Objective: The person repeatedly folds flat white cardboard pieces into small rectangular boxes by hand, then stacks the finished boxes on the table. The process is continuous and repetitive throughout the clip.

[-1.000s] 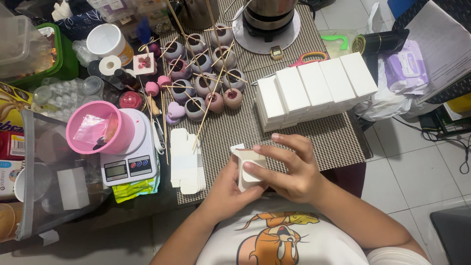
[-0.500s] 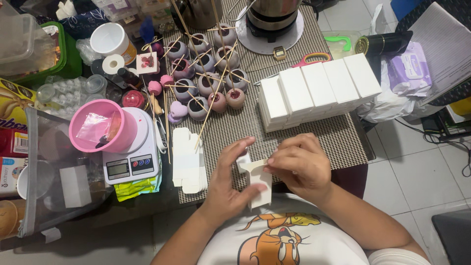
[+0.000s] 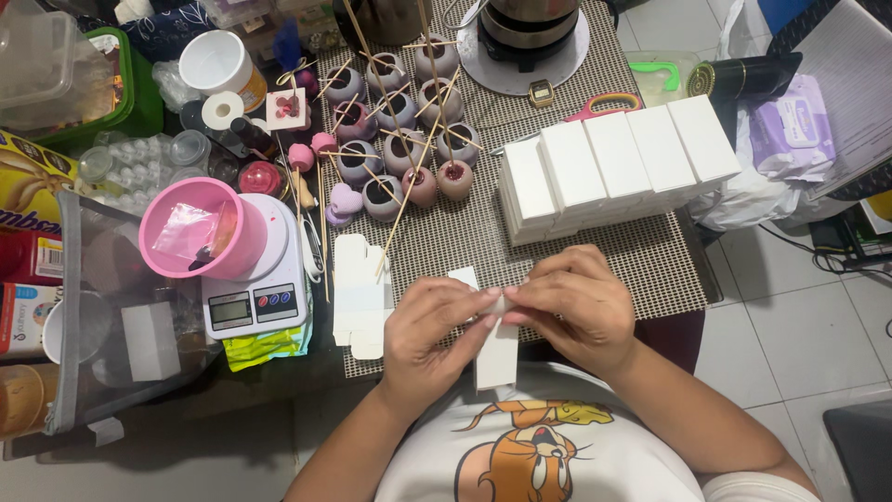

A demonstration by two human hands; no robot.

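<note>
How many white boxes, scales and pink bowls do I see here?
Closed white boxes in the row, tops showing: 5
White box held by left hand and right hand: 1
Kitchen scale: 1
Pink bowl: 1
Total: 8

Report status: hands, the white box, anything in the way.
Left hand and right hand both pinch the small white box at its top. Box upright near table edge. Flat box blanks just left; nothing blocking.

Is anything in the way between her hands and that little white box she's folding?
Nothing visible: the left hand and right hand both grip the white box directly, fingertips meeting at its top.
</note>
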